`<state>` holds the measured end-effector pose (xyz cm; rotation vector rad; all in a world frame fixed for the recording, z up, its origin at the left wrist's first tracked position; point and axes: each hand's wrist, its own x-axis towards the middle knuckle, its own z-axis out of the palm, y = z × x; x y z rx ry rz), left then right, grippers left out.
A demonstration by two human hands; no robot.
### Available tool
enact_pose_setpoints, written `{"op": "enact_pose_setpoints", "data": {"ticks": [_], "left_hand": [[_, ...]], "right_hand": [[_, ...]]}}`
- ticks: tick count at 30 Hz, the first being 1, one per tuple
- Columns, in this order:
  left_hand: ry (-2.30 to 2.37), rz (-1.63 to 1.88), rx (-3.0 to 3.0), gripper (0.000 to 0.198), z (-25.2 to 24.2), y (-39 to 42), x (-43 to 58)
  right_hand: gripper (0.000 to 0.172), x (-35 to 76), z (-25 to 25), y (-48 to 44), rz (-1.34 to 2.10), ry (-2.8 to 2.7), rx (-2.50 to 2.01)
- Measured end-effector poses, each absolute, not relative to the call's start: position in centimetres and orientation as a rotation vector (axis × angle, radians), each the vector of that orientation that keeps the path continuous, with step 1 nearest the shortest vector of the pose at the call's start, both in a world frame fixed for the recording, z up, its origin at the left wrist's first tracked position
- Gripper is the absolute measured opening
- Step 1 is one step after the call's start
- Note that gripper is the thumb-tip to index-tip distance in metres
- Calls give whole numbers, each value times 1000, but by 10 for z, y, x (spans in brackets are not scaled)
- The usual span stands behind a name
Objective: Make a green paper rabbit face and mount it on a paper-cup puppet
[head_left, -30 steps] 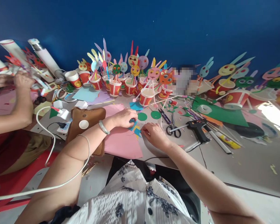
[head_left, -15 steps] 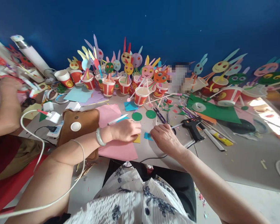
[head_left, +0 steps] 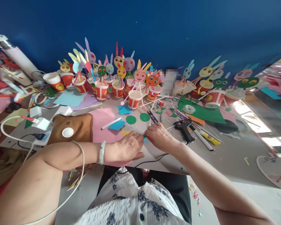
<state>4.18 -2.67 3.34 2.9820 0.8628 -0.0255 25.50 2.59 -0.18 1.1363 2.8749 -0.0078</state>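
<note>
Near the table's front edge my left hand [head_left: 130,147] is curled, palm down, its thumb stretched along the tabletop. What lies under its fingers is hidden. A bit of yellow paper [head_left: 125,132] shows behind that hand. Close by on the right, my right hand [head_left: 159,136] has its fingertips closed on a small blue piece of paper [head_left: 145,139], of which only a little shows between the two hands. Two green paper circles, one left [head_left: 130,120] and one right [head_left: 144,117], lie just beyond. A white pen [head_left: 111,123] rests across a blue paper square [head_left: 118,125].
Pink paper [head_left: 103,122] and a brown pouch [head_left: 71,126] lie to the left, with chargers and a white cable. Red paper cups [head_left: 102,91] with paper-faced figures line the back. Scissors [head_left: 152,116], a black glue gun [head_left: 184,130] and green paper [head_left: 201,111] are at right.
My left hand has moved down toward the table edge and closer to my right hand, turning so its thumb shows. Less of the blue piece shows. The whole view has shifted to the right.
</note>
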Motion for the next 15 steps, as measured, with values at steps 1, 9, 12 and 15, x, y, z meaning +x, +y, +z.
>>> {"op": "enact_pose_setpoints", "data": {"ticks": [1, 9, 12, 15], "left_hand": [[858, -25, 2989, 41, 32, -26, 44], [882, 118, 3057, 48, 12, -26, 47], [909, 107, 3040, 49, 10, -25, 46], [916, 69, 3027, 50, 7, -24, 44]], "right_hand": [[15, 257, 1, 29, -66, 2873, 1126], [27, 299, 23, 122, 29, 2475, 1983], [32, 307, 15, 163, 58, 2318, 2119], [28, 305, 3, 183, 24, 2244, 2157]]}}
